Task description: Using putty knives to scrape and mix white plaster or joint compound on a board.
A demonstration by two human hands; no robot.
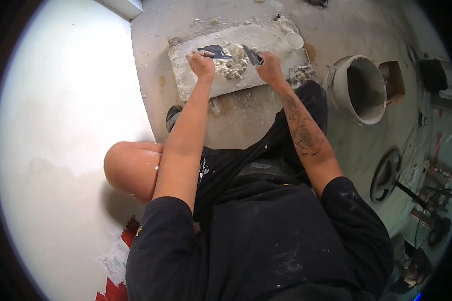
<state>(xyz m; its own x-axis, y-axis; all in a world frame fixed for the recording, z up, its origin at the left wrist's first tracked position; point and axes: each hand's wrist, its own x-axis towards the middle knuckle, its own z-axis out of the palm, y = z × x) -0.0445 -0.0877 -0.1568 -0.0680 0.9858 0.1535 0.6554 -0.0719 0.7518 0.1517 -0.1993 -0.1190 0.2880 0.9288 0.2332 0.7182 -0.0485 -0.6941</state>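
Observation:
My left hand (201,64) is closed on a dark wide-bladed putty knife (216,50), its blade lying against the left side of a lumpy off-white plaster heap (234,66). On the heap's right, my right hand (270,68) grips another putty knife (249,54), its grey blade tilted up toward the heap. Fingers wrap both handles, so most of each handle is hidden. Under the heap lies a plaster-smeared board (186,80) on the floor, in front of my legs.
A white round tub (294,40) stands at the board's far right corner. Right of my knee is a large plaster-caked bucket (342,85), with a cardboard box (394,80) behind it. A fan with a round base (386,174) lies farther right. A white wall (75,100) rises on the left.

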